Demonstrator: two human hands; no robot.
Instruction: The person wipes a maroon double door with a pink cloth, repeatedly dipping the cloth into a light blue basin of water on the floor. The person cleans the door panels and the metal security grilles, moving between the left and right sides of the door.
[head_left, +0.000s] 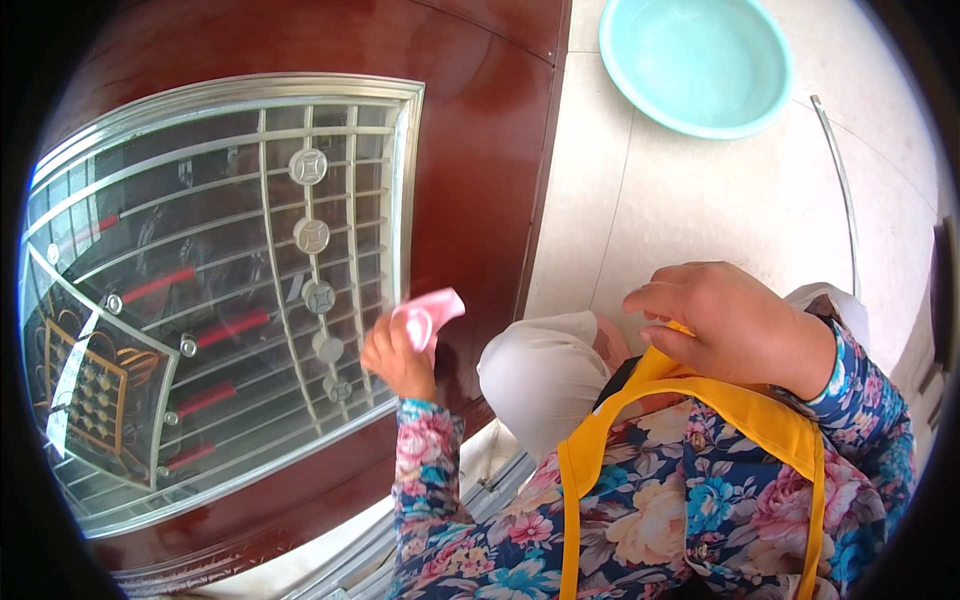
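Before me on the left stands a dark red door (480, 180) with a glass pane (217, 180) set in a silvery frame, backed by a metal grille with round ornaments. My left hand (399, 358) grips a pink cloth (442, 306) at the pane's right edge, by the frame; whether the cloth touches the glass cannot be told. My right hand (712, 319) hangs above my lap near the yellow apron strap (652, 390), palm down, with its fingers slightly bent and apart, and nothing shows in it.
A light turquoise basin (697, 67) stands on the pale tiled floor (675, 195) at the top right. A thin metal strip (838, 172) lies to its right. Grey metal rails (420, 536) run below the door, near my left sleeve.
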